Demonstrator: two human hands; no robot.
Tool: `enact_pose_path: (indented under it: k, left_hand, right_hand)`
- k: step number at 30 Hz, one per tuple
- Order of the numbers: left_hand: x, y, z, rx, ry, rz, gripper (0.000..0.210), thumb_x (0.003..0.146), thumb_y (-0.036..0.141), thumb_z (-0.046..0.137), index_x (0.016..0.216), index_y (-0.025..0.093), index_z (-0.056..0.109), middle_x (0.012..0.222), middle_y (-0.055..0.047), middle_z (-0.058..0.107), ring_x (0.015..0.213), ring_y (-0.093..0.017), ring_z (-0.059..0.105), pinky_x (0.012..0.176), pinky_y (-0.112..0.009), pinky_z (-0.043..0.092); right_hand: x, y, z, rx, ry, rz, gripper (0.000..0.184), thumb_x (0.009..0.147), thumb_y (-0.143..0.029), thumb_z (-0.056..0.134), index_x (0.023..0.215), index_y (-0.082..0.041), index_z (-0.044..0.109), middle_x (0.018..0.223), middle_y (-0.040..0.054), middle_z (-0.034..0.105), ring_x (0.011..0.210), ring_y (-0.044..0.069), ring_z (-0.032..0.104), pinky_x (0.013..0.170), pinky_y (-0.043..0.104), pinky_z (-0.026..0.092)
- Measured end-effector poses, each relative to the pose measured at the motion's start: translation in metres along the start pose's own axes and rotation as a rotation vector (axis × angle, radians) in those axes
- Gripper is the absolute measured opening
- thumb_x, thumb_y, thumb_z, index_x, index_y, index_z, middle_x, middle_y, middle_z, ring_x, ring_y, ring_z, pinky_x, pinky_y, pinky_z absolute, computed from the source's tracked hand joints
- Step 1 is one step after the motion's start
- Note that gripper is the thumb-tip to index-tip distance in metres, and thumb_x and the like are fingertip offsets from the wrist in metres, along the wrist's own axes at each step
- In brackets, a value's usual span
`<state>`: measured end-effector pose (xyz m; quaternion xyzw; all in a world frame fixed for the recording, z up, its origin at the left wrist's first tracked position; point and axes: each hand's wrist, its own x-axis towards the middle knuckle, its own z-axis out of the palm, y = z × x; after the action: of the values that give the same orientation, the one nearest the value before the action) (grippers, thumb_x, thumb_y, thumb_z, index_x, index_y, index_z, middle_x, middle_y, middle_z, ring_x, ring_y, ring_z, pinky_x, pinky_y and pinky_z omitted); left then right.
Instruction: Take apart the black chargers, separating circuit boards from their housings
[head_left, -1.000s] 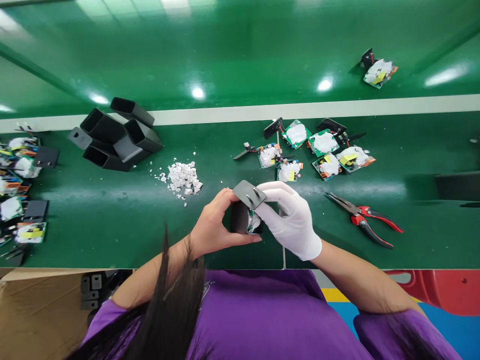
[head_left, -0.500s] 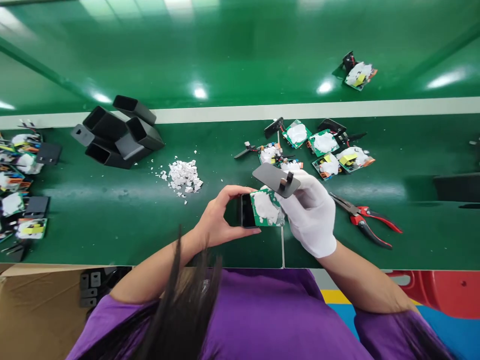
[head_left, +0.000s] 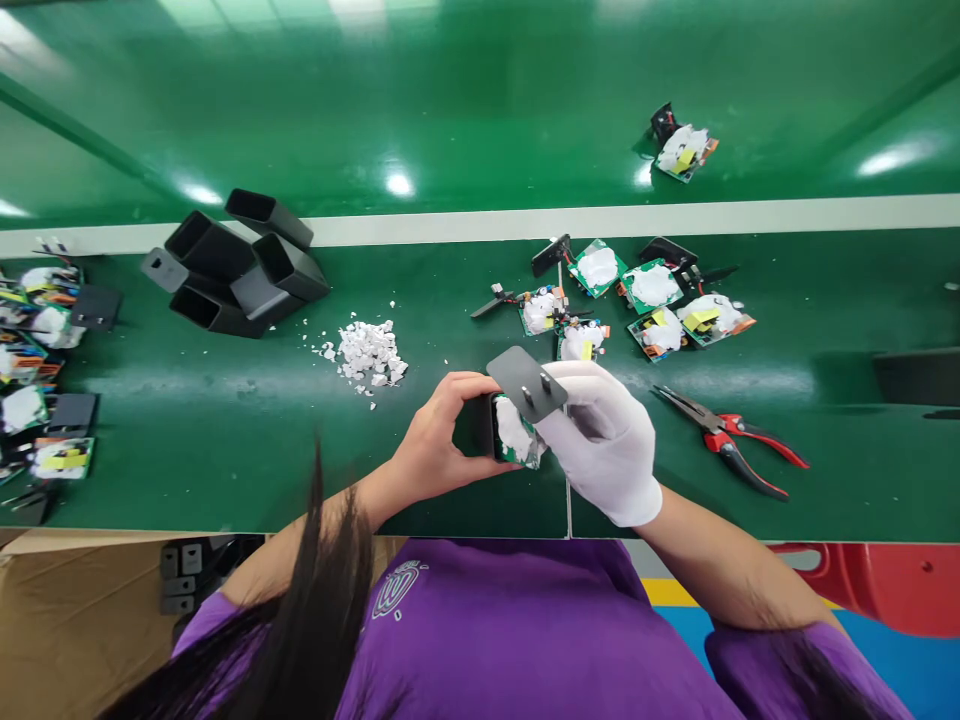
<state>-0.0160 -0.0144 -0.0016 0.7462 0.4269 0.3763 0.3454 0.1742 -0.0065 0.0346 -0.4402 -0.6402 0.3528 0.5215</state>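
My bare left hand [head_left: 442,440] is wrapped round a black rectangular housing [head_left: 477,428], its open end facing right. A green circuit board [head_left: 517,435] with a lump of white filler on it sits partly inside that opening. My white-gloved right hand [head_left: 604,435] pinches a dark end cap with two plug prongs [head_left: 527,383], tilted above the board. The glove's lower fingers are close to the board's outer end; whether they touch it is hidden. Red-handled long-nose pliers [head_left: 720,430] lie right of the glove.
Several filler-covered circuit boards [head_left: 652,287] lie beyond my right hand, with one more board [head_left: 684,150] farther back. Empty black housings [head_left: 217,250] are stacked at left, near a pile of white flakes [head_left: 371,352]. More boards [head_left: 52,370] crowd the left edge.
The board has gone deeper into the housing, moving left. My right hand has shifted left with the end cap, which now overhangs the housing's opening. At the back, the lone board has slid left.
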Motion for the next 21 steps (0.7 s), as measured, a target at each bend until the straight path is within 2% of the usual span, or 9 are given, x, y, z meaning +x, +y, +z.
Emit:
enact_pose_path:
  k: [6,13,21]
  left_hand:
    - [0.0008,0.0011,-0.0013,0.025,-0.003,0.033,0.066,0.072,0.038,0.088,0.125,0.023,0.051,0.113,-0.007,0.067,0.107,-0.021,0.068,0.089,-0.031,0.057]
    - [0.0001,-0.0007,-0.0010,0.067,0.017,0.024,0.068,0.068,0.037,0.090,0.123,0.023,0.052,0.112,-0.008,0.068,0.103,-0.023,0.069,0.085,-0.034,0.059]
    - [-0.0005,-0.0011,-0.0002,0.113,0.022,0.020,0.074,0.063,0.035,0.093,0.124,0.024,0.051,0.112,-0.007,0.069,0.104,-0.025,0.069,0.085,-0.035,0.058]
  right_hand:
    - [-0.0024,0.0015,0.0006,-0.048,-0.004,-0.051,0.016,0.090,-0.009,0.066,0.092,-0.025,0.066,0.097,0.0032,0.077,0.085,0.017,0.075,0.072,0.030,0.061]
    - [-0.0014,0.0016,0.0020,-0.090,-0.005,-0.086,0.019,0.089,-0.007,0.066,0.094,-0.025,0.065,0.096,0.0035,0.076,0.085,0.017,0.075,0.072,0.031,0.061]
    - [-0.0038,0.0013,0.0030,-0.077,0.002,-0.064,0.021,0.090,-0.007,0.064,0.096,-0.027,0.065,0.099,0.0034,0.076,0.088,0.018,0.074,0.076,0.032,0.061]
